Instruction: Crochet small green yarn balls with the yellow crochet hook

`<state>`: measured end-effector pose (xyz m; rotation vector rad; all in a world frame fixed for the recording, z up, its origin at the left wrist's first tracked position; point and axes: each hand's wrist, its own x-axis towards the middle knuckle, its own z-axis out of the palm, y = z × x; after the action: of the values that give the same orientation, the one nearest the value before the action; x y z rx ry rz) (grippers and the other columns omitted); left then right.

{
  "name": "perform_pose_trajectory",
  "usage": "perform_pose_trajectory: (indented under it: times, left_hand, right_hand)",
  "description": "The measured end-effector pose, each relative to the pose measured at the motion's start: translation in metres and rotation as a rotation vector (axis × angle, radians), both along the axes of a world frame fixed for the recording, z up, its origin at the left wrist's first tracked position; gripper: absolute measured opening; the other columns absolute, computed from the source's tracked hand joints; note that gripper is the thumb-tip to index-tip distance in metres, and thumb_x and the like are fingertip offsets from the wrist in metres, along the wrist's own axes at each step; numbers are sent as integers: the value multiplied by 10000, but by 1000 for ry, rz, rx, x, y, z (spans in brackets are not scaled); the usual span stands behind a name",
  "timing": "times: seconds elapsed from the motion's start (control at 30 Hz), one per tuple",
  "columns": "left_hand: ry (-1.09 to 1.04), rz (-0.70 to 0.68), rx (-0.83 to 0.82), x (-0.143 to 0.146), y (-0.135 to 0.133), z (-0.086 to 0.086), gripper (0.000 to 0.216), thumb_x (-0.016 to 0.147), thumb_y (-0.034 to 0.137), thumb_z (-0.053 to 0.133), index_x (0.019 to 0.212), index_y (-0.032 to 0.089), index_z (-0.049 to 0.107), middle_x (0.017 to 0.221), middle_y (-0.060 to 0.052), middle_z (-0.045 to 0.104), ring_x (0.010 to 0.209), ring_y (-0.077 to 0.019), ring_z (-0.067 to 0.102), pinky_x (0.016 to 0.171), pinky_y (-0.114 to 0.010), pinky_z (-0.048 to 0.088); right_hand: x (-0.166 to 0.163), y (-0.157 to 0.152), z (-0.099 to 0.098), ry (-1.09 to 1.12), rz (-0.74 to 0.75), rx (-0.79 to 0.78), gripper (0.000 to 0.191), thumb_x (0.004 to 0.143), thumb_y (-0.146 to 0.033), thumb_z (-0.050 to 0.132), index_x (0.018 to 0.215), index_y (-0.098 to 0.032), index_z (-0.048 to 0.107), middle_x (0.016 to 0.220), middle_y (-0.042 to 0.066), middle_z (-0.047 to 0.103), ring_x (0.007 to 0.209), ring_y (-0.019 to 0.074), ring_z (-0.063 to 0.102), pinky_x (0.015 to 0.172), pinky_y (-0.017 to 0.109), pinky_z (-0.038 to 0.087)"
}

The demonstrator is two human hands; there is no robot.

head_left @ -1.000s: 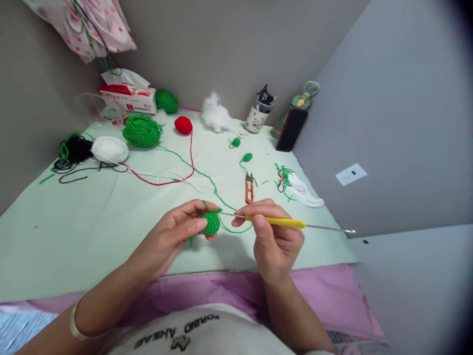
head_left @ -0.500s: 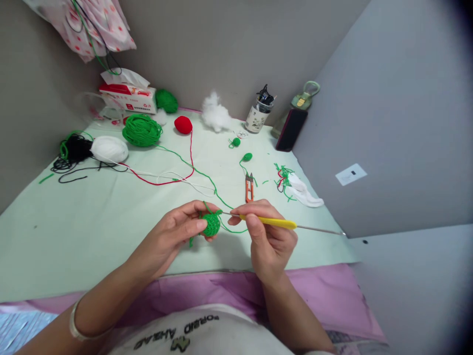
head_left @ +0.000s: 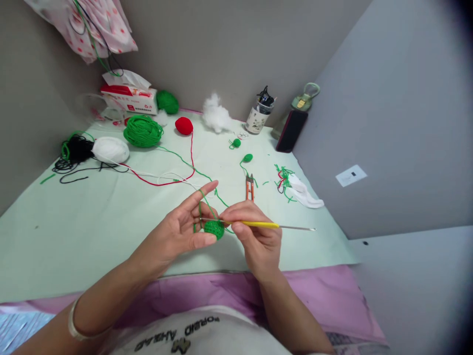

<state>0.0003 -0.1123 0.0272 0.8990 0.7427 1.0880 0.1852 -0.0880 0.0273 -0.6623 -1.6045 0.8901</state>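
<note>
My left hand holds a small green crocheted piece between its thumb and lower fingers. Its index finger points up and away, with green yarn looped around it and running down to the piece. In my right hand is a crochet hook with a yellow grip, held like a pen. The hook's metal tip lies across the top of the piece and points left toward my left fingers. Just beyond my right hand lie orange thread snips. Whether the hook sits inside a stitch is too small to tell.
Farther back are a green yarn ball, a red ball, a white ball and white stuffing. Two small green pieces, a jar of pens, a phone and yarn scraps lie to the right.
My left index finger has lifted and stretched out, drawing the yarn up. My right hand has moved left, bringing the hook across the top of the crocheted piece.
</note>
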Motion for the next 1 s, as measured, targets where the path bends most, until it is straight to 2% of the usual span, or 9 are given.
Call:
perform_pose_trajectory:
  times: [0.17,0.37,0.47,0.57,0.67,0.87,1.0]
  left_hand:
    - [46,7,61,0,1,-3,859,806,144,826,1525,465,484,1037,21,617,987,-158,600,964,-296,468]
    - [251,114,121,3,-2,6,839,780,198,860,1523,366,509,967,23,605,968,-170,590,992,-309,458]
    - [308,144,132,2,-2,10,811,786,210,853,1512,345,518,947,22,603,976,-178,589,1003,-322,453]
    - [325,148,147,1,-2,10,786,803,207,837,1508,345,518,944,22,600,987,-181,589,1016,-333,441]
    - [327,135,146,0,-2,10,757,798,186,829,1483,344,547,942,19,608,1006,-189,587,1021,-340,436]
    - [360,122,143,0,-2,12,731,780,161,812,1450,347,585,932,18,622,978,-197,590,1012,-363,433]
    - [390,108,148,-2,-2,11,708,805,171,794,1448,375,579,956,22,615,993,-188,584,1028,-360,415]
  right_hand:
    - [1,-2,-2,-60,29,72,251,940,-143,687,1110,-303,776,993,44,759,918,190,717,753,359,618]
    - [-7,-4,-7,-31,-88,147,275,959,-125,636,1096,-319,775,976,37,804,886,207,739,753,398,620]
    - [-9,-2,-7,46,-75,18,179,962,-194,660,1025,-296,793,922,33,808,859,207,740,745,387,622]
    - [-6,2,-6,159,34,-148,121,966,-264,672,989,-269,791,916,37,801,830,191,737,728,357,622]
    - [-1,6,-6,190,121,-245,129,970,-328,671,975,-241,766,908,45,798,785,181,735,723,352,623]
    - [6,11,-4,175,197,-327,210,993,-397,628,957,-204,703,878,63,812,740,179,751,707,347,636]
    - [11,11,2,132,210,-279,186,1013,-358,601,976,-204,698,876,54,807,737,171,759,694,332,643]
